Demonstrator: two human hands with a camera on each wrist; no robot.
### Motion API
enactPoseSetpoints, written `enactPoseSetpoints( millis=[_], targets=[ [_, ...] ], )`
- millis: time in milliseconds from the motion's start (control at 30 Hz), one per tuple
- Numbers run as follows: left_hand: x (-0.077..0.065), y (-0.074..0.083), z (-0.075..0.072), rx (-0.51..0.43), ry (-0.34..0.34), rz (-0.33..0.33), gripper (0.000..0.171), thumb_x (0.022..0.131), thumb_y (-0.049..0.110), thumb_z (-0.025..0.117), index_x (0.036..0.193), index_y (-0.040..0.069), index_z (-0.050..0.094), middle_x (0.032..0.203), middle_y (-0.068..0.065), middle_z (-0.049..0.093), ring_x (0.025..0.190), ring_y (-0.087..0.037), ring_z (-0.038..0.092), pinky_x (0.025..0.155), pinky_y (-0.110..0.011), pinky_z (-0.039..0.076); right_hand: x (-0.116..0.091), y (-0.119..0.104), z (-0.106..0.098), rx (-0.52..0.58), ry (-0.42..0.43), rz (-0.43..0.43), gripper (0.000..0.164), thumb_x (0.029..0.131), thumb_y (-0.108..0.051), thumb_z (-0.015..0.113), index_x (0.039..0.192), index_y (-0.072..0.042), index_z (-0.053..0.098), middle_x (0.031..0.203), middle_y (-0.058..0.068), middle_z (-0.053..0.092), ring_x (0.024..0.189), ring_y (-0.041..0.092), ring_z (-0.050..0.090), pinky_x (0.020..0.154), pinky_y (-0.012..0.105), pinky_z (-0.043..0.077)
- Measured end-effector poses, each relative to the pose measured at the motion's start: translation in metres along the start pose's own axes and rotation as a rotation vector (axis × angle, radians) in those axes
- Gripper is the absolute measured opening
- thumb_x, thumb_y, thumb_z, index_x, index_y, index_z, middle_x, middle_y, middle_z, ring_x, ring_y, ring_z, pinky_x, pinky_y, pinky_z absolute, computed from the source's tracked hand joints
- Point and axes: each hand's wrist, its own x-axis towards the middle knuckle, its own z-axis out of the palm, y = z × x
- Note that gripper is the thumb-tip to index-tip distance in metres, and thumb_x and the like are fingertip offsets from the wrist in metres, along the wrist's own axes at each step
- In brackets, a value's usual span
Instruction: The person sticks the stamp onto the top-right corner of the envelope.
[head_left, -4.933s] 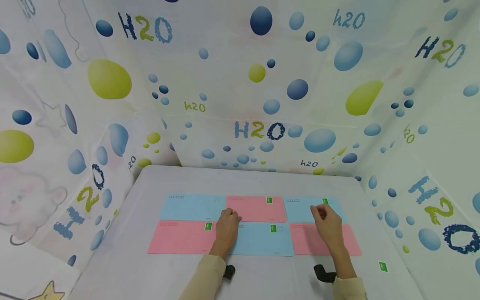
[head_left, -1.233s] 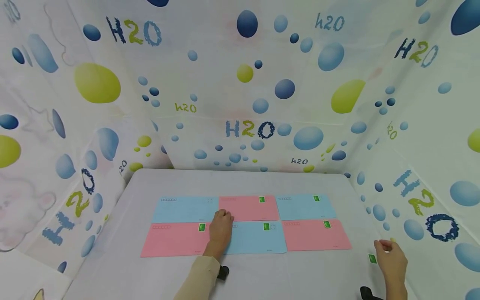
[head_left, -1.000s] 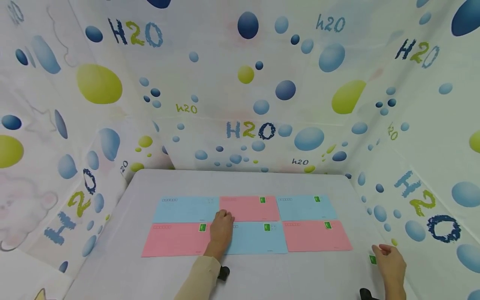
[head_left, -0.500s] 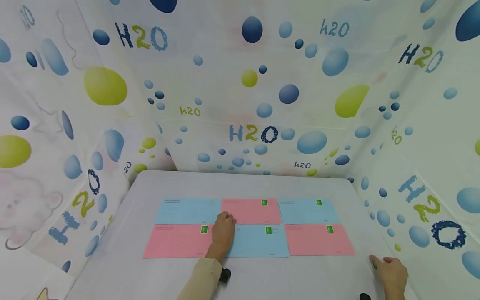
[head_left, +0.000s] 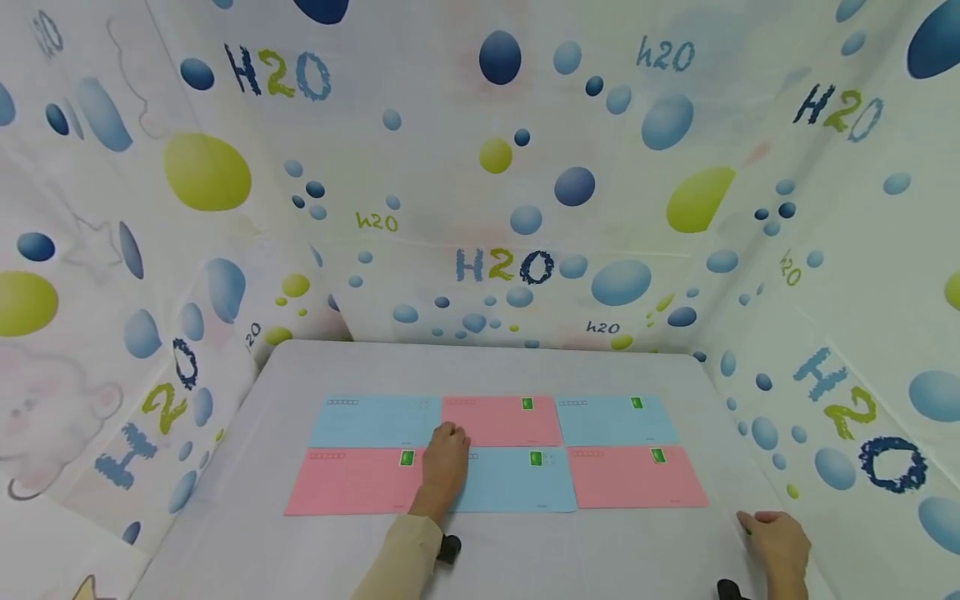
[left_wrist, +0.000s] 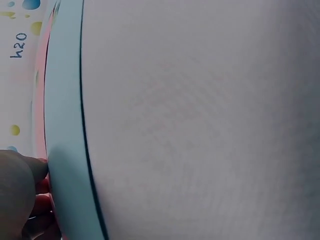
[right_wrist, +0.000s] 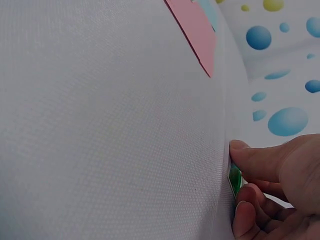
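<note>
Blue and pink envelopes lie edge to edge in two rows. My left hand [head_left: 444, 467] rests its fingertips where the back-left blue envelope [head_left: 367, 423], the back-middle pink envelope [head_left: 487, 423] and the front-middle blue envelope [head_left: 517, 487] meet. Far right, on the white tabletop, my right hand [head_left: 780, 542] pinches a small green stamp [right_wrist: 235, 180] between thumb and fingers; only a sliver of it shows in the head view. A green stamp sits at the upper right of the front-right pink envelope [head_left: 615, 483].
The front-left pink envelope [head_left: 345, 487] and back-right blue envelope [head_left: 600, 425] carry green stamps too. A patterned curtain [head_left: 420, 150] rises behind the white table [head_left: 495, 371] and along both sides. Black wrist straps [head_left: 448, 549] show below the hands.
My right hand has moved from over the right envelopes to the loose stamp at the right and now pinches it. The front-right pink envelope's stamp came into view. My left hand stays put.
</note>
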Motion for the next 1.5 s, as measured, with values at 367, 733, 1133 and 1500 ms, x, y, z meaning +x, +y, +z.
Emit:
enactPoseSetpoints(
  millis=[367,733,1133,1500],
  targets=[
    [0.001,-0.002,-0.006,-0.072,-0.082,-0.011,0.026,0.096,0.016,0.066,0.111,-0.005,0.071,0.123,-0.017,0.066,0.117,-0.030,0.066,0.095,-0.040,0.057,0.000,0.002,0.001,0.010,0.013,-0.020,0.038,0.099,-0.014,0.058,0.122,0.014,0.049,0.116,0.035,0.054,0.106,0.048,0.051,0.082,0.051,0.050],
    [0.003,-0.003,-0.019,-0.147,-0.161,-0.055,0.029,0.097,0.016,0.065,0.116,-0.004,0.070,0.133,-0.020,0.064,0.128,-0.036,0.060,0.104,-0.048,0.051,-0.001,0.005,0.000,-0.110,0.052,-0.104,0.040,0.095,-0.016,0.064,0.110,0.021,0.056,0.104,0.036,0.060,0.100,0.049,0.054,0.083,0.052,0.049],
    [0.002,-0.026,-0.039,-0.184,-0.076,-0.090,0.037,0.099,0.019,0.062,0.127,-0.004,0.065,0.135,-0.020,0.062,0.126,-0.039,0.060,0.101,-0.052,0.053,0.003,0.004,0.002,-0.090,0.018,-0.053,0.038,0.097,-0.016,0.062,0.113,0.017,0.053,0.104,0.033,0.057,0.098,0.046,0.053,0.077,0.047,0.050],
    [-0.005,-0.048,-0.051,-0.206,0.087,-0.110,0.034,0.096,0.017,0.066,0.124,-0.003,0.068,0.123,-0.020,0.068,0.115,-0.039,0.065,0.095,-0.050,0.056,0.006,0.006,0.004,0.010,0.013,0.002,0.037,0.100,-0.009,0.054,0.127,0.014,0.044,0.118,0.034,0.053,0.104,0.046,0.053,0.077,0.046,0.051]
  ],
)
